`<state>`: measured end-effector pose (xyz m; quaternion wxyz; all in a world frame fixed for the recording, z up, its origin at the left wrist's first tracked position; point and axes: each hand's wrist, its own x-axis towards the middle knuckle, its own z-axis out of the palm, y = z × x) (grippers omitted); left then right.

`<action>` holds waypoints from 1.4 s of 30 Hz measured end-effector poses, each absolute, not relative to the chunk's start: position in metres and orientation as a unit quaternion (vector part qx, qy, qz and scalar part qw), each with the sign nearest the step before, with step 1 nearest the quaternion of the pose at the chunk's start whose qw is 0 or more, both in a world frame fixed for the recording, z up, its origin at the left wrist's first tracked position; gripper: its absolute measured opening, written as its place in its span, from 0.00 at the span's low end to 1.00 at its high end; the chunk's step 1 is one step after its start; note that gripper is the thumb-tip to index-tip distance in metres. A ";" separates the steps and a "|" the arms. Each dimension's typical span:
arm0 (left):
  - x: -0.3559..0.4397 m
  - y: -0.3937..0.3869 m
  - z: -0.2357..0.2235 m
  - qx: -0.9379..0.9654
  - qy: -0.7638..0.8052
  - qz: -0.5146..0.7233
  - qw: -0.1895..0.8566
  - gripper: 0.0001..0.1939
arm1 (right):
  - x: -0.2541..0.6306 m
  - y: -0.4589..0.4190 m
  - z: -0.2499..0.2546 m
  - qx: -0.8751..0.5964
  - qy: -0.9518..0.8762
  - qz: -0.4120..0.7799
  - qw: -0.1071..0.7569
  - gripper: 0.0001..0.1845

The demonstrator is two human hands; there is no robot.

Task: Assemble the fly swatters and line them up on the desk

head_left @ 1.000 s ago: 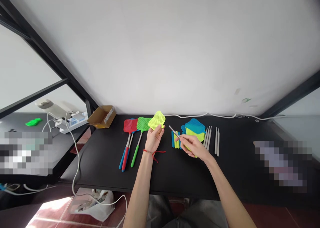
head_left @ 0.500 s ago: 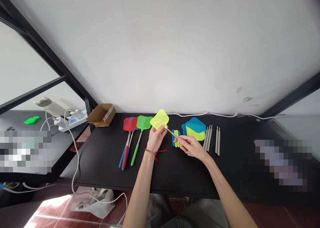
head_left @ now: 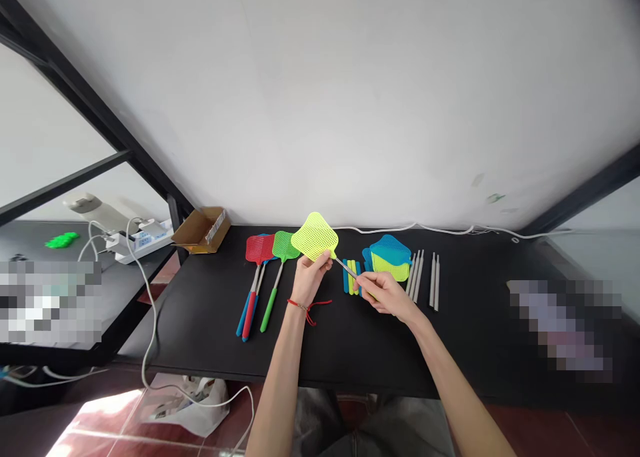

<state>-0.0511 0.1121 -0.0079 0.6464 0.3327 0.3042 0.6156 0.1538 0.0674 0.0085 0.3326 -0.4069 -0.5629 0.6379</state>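
Observation:
A yellow fly swatter (head_left: 315, 237) is held up over the black table, its meshed square head tilted to the upper left. My left hand (head_left: 311, 275), with a red string bracelet at the wrist, pinches it at the neck below the head. Farther down, my right hand (head_left: 383, 293) is closed round the lower part of its thin metal rod, and the fingers hide most of that end. Left of my hands lie a finished-looking green fly swatter (head_left: 271, 303) and a red fly swatter (head_left: 251, 303) overlapping blue ones. Yellow and blue handle tubes (head_left: 351, 278) lie between my hands.
Loose blue and yellow swatter heads (head_left: 391, 251) are stacked behind my right hand, beside several grey rods (head_left: 415, 277). An open cardboard box (head_left: 203, 231) stands at the back left near a power strip (head_left: 150, 240). A white cable (head_left: 155, 323) hangs over the table's left edge.
The yellow swatter's head has turned and shifted slightly up and left, showing its face more broadly. Both hands keep their hold and have barely moved.

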 end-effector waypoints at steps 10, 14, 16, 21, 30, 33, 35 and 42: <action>-0.049 0.110 -0.007 0.358 0.299 0.593 0.656 0.12 | 0.149 0.067 0.002 -0.385 -0.548 0.658 0.344 0.22; -0.047 0.110 -0.008 0.366 0.293 0.577 0.668 0.13 | 0.146 0.067 0.000 -0.368 -0.535 0.674 0.352 0.22; -0.045 0.110 -0.009 0.369 0.289 0.571 0.674 0.13 | 0.145 0.067 -0.001 -0.360 -0.524 0.686 0.353 0.22; -0.042 0.111 -0.010 0.378 0.280 0.563 0.679 0.13 | 0.146 0.067 0.000 -0.343 -0.496 0.714 0.357 0.21; -0.040 0.110 -0.013 0.409 0.287 0.549 0.670 0.13 | 0.146 0.067 0.003 -0.343 -0.473 0.732 0.350 0.22; -0.040 0.111 -0.013 0.411 0.304 0.561 0.651 0.13 | 0.145 0.067 0.004 -0.354 -0.484 0.720 0.349 0.22; -0.041 0.112 -0.013 0.411 0.309 0.570 0.641 0.14 | 0.145 0.067 0.005 -0.359 -0.498 0.709 0.347 0.22; -0.044 0.112 -0.014 0.420 0.310 0.563 0.640 0.14 | 0.145 0.066 0.006 -0.361 -0.506 0.708 0.337 0.22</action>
